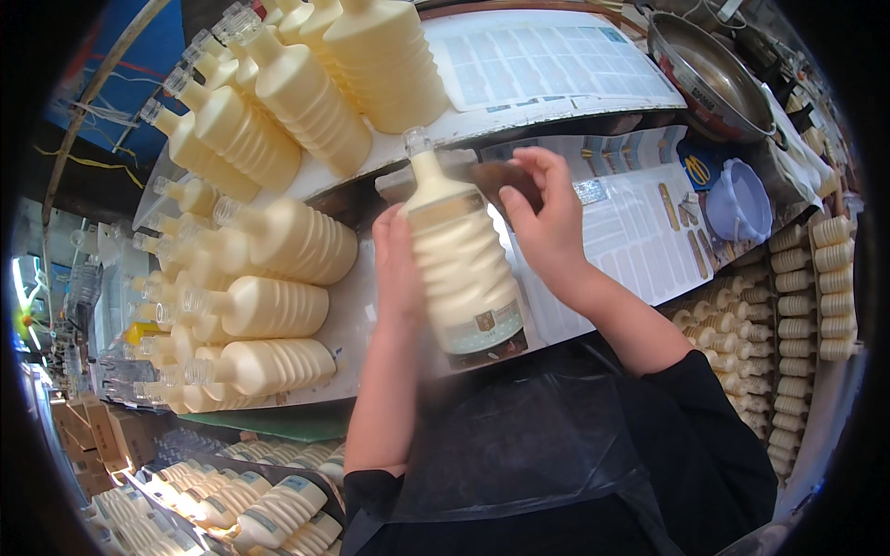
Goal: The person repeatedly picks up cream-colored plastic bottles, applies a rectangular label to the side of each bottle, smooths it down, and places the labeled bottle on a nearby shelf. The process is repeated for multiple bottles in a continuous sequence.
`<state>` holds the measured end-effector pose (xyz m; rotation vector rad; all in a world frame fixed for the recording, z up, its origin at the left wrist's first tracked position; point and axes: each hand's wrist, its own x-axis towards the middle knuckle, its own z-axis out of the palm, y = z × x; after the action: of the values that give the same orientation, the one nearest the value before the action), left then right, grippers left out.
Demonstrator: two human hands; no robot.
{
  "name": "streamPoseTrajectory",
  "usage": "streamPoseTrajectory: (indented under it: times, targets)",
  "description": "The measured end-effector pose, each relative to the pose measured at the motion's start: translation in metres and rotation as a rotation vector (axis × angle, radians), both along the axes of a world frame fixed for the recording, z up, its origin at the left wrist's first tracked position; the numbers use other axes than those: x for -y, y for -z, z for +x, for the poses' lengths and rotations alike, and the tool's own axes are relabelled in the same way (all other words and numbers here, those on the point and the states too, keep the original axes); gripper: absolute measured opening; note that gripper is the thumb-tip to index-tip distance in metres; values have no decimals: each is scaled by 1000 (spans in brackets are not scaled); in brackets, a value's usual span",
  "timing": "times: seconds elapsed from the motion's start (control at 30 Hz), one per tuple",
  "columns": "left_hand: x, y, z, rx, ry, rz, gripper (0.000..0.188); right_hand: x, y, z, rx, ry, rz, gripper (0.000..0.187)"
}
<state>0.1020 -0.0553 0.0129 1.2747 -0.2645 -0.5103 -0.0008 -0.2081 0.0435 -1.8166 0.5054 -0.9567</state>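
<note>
A cream-coloured bottle (464, 259) with a ribbed body and clear neck stands tilted in front of me. It bears a gold-toned band at its shoulder and a pale label with a dark emblem near its base. My left hand (397, 269), blurred, is closed against the bottle's left side. On the other side, my right hand (553, 218) is raised by the shoulder, thumb and fingers bent around a dark brown strip (510, 181). Whether that strip joins the shoulder band cannot be made out. Behind the bottle lies a greyish pad (394, 183), partly hidden.
Several cream bottles lie in a stack (283, 301) at left; others stand on a raised shelf (482, 127). Label sheets (612, 232), a purple bucket (739, 201) and a large metal pan (709, 74) are to the right. More bottles fill racks (788, 329) and a lower-left bin.
</note>
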Motion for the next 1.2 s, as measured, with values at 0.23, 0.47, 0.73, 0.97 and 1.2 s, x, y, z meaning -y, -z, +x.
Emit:
streamPoseTrajectory:
  times: [0.23,0.47,0.73,0.97,1.2]
  targets:
    - [-1,4,0,-206,-78,-83,31,-35,-38,-4,148,-305,-819,24]
    - [-9,-5,8,-534,124,-291,62,-65,-42,24,-84,-404,-926,19]
    - [6,-49,-11,-349,99,18,62,-12,-36,13,-82,-154,-75,28]
    - [4,-4,8,-187,149,29,54,19,22,13,-25,-93,190,34]
    - [-1,-8,3,-271,123,-42,53,26,30,19,72,-98,262,31]
